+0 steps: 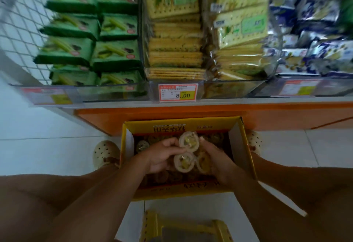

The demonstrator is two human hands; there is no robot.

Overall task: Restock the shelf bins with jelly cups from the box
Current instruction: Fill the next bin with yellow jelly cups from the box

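Here, three jelly cups [185, 161] sit bunched together just above the open yellow box [246, 146], their clear lids facing up with yellowish fruit inside. The left hand [162, 155] curls its fingers round the bunch from one side, its fingertips pinching in between the upper and lower cup. The right hand [215, 162] grasps the bunch from the other side, fingers curled against the rightmost cup. More cups lie lower in the box, dim in its shadow.

The box stands on the white tiled floor [47, 146] between two cream perforated shoes [104, 153], close against the orange base [191, 113] of the shelving. Above it, clear-fronted shelf bins [229, 88] hold green packs [114, 54] on the left, yellow cracker packs [175, 50] in the middle and blue-and-white packs [315, 31] on the right. A red-and-yellow price tag [177, 92] reads 8.00. A yellow stool [183, 224] shows at the bottom edge, between the bare knees.
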